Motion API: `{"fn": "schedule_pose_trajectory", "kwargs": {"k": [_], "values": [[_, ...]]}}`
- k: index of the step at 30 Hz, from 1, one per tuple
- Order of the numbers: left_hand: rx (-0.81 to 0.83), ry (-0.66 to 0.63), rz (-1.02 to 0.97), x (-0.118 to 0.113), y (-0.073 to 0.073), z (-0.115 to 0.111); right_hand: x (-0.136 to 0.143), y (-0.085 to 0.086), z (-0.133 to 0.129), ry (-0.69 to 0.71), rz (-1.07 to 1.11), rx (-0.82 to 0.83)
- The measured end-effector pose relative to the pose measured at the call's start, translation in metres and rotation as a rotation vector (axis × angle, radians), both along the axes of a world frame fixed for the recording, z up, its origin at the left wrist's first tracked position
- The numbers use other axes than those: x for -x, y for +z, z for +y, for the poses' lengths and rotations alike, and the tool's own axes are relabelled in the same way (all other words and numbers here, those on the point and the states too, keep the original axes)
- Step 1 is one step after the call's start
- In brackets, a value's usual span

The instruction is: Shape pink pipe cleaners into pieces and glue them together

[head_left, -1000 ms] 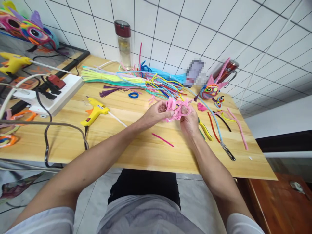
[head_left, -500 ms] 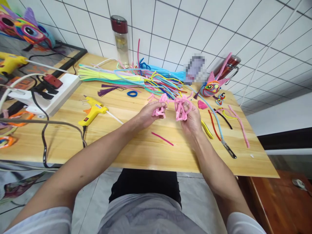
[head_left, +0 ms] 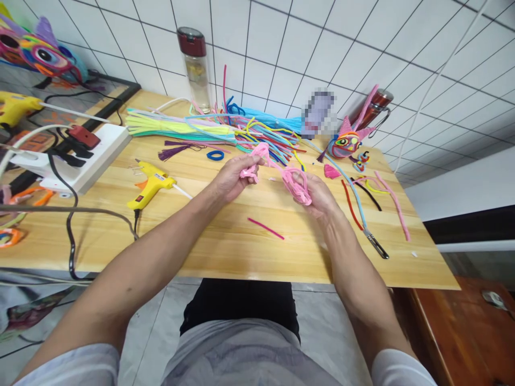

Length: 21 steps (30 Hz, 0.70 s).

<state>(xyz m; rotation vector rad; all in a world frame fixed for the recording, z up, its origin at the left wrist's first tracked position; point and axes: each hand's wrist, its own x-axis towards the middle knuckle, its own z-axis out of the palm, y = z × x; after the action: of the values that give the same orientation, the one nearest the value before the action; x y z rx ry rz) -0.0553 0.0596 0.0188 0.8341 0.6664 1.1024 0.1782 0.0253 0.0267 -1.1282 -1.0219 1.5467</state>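
Two hands, the left hand [head_left: 237, 176] and right hand [head_left: 313, 193], curl closed around bunches of joined pink pipe cleaners [head_left: 296, 185] above the tabletop [head_left: 217, 241], right of a yellow glue gun [head_left: 151, 185].

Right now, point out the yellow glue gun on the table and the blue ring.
Yellow glue gun [head_left: 147, 189]: head view, on its yellow body.
Blue ring [head_left: 215, 158]: head view, on its near rim.

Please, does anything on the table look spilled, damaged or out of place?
I see no spill or damage. Slightly untidy: a white scrap lies loose near the table's right edge, and the nearer glue gun lies on its side.
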Motion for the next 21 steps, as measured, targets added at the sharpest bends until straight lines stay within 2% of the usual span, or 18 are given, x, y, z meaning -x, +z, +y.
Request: {"fn": "schedule_pose_trajectory", "kwargs": {"k": [4, 6, 9, 11, 13, 14, 17, 19, 21], "values": [[-0.006, 0.209, -0.016, 0.014, 0.007, 0.014, -0.005, 0.0, 0.005, -0.022, -0.067, 0.033], [-0.007, 0.261, 0.0, 0.018, 0.004, 0.02, -0.007, 0.001, 0.006, -0.003, -0.041, 0.048], [-0.034, 0.247, 0.13, 0.012, -0.006, 0.02, -0.008, 0.002, 0.006, 0.028, -0.003, 0.01], [-0.07, 0.177, 0.251, 0.004, -0.013, 0.014, -0.008, 0.001, 0.006, 0.009, 0.014, -0.043], [-0.148, 0.114, 0.398, -0.003, -0.018, 0.006, -0.009, -0.002, 0.007, -0.043, 0.03, -0.086], [-0.206, 0.124, 0.491, -0.005, -0.019, 0.003, -0.009, -0.004, 0.008, -0.076, 0.037, -0.096], [-0.411, 0.335, 0.779, -0.007, -0.016, -0.007, -0.01, -0.011, 0.013, -0.173, 0.041, -0.099], [-0.521, 0.463, 0.864, -0.009, -0.012, -0.014, -0.007, -0.015, 0.014, -0.224, 0.041, -0.106], [-0.573, 0.427, 0.82, -0.013, -0.008, -0.021, -0.001, -0.017, 0.013, -0.252, 0.051, -0.111]]}}
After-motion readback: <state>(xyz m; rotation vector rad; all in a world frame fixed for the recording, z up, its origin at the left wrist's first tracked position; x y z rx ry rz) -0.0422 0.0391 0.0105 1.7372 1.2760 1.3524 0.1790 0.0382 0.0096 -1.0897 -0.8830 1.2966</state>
